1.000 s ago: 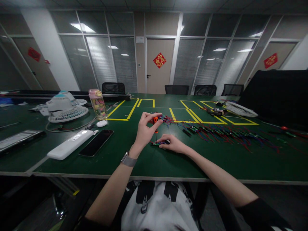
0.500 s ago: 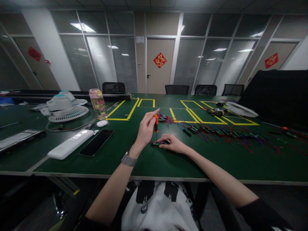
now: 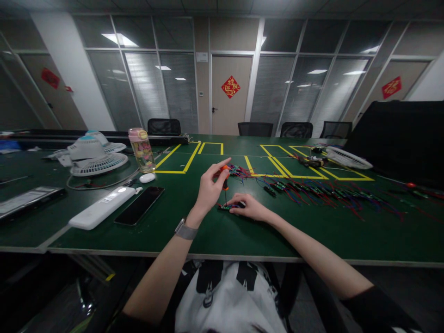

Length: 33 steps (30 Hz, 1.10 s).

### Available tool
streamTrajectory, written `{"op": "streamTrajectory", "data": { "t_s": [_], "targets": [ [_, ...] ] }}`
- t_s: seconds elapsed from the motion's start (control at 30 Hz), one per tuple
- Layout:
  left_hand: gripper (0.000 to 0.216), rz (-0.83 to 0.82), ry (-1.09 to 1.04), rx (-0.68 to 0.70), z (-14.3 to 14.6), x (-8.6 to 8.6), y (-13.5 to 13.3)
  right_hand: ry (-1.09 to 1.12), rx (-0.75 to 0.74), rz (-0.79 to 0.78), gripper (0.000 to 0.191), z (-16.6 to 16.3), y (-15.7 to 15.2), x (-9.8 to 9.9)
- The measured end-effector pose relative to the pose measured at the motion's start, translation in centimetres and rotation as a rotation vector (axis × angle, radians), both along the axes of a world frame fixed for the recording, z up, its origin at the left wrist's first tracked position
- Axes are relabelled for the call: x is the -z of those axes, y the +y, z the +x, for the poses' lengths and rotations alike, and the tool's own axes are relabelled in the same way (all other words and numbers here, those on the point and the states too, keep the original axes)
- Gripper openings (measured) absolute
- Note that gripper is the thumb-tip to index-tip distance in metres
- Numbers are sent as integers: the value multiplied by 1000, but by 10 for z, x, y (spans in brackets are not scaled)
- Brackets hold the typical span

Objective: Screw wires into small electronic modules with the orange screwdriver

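Note:
My left hand [image 3: 211, 188] is closed round the orange and black handle of a screwdriver [image 3: 225, 184], its index finger stretched over the top. The screwdriver stands upright, its thin shaft running down to a small green circuit board [image 3: 225, 208] in a dark piece on the table. Low at the board's right end, my right hand [image 3: 250, 207] pinches it against the tabletop; the fingers hide that end. Just beyond the screwdriver lies a bundle of red and blue wires with small boards [image 3: 237, 171].
A row of wired circuit boards [image 3: 319, 192] stretches to the right on the green table [image 3: 243, 240]. To the left are a black phone [image 3: 139, 206], a white power-bank-like device [image 3: 102, 208], a bottle [image 3: 142, 150] and a white fan [image 3: 99, 162]. Yellow tape marks the far side.
The fingers of my left hand have shifted slightly round the screwdriver handle, and the thumb covers more of it. My right hand and the board have stayed in place.

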State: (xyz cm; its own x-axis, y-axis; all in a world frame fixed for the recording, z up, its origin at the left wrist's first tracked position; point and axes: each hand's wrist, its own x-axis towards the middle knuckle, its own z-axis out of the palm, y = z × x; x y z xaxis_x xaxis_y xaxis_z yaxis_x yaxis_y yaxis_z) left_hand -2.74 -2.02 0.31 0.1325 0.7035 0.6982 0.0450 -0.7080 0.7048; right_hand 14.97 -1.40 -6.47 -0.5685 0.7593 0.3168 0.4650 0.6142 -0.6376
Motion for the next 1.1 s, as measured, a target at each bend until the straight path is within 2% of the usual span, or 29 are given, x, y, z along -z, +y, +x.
{"op": "streamTrajectory", "data": {
  "t_s": [0.13, 0.3, 0.53, 0.7, 0.83, 1.0, 1.1],
  "targets": [
    [34, 17, 63, -62, 0, 1, 1, -3, -3, 4, 25, 0, -1, -1],
    [36, -12, -15, 59, 1, 0, 0, 2, -4, 9, 25, 0, 1, 1],
    [32, 16, 56, -167, -2, 1, 3, 6, -4, 5, 25, 0, 0, 1],
    [31, -1, -23, -55, -1, 1, 3, -5, 6, 7, 25, 0, -1, 0],
    [27, 44, -2, -129, 0, 2, 3, -8, 0, 2, 26, -1, -2, -1],
    [32, 0, -17, -39, 0, 2, 3, 3, 18, 7, 25, -3, -4, -2],
    [25, 32, -5, -81, 0, 2, 3, 2, 16, -1, 26, -3, -1, -2]
  ]
}}
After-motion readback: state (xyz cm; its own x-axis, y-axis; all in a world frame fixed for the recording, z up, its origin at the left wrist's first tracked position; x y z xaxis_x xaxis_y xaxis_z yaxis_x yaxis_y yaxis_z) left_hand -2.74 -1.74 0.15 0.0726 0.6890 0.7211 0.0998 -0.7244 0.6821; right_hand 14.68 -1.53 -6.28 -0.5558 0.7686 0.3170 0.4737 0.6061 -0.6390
